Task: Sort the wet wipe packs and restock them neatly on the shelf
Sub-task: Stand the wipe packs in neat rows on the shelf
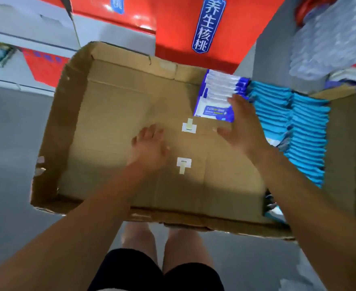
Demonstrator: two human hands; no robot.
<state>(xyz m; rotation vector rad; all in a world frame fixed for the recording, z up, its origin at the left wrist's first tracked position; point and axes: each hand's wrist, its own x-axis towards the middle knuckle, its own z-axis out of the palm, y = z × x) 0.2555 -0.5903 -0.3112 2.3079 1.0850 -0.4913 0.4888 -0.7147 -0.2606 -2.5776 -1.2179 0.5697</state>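
Note:
A wide shallow cardboard box (72, 114) lies below me, most of its floor bare. At its far right a short row of white and dark blue wet wipe packs (219, 95) stands on edge. Right of that, long rows of light blue packs (299, 131) fill the box's right side. My right hand (241, 124) is spread flat, fingers straight, between the white packs and the light blue ones, holding nothing. My left hand (149, 148) hovers over the box floor with fingers straight and empty. The whole frame is blurred by motion.
Red cartons with a blue label (204, 28) stand behind the box, beside white shelf boards (25, 38) at the left. Shrink-wrapped bottles (330, 38) sit at the upper right. Grey floor (9, 133) runs along the left. My knees (162, 238) are below the box's near wall.

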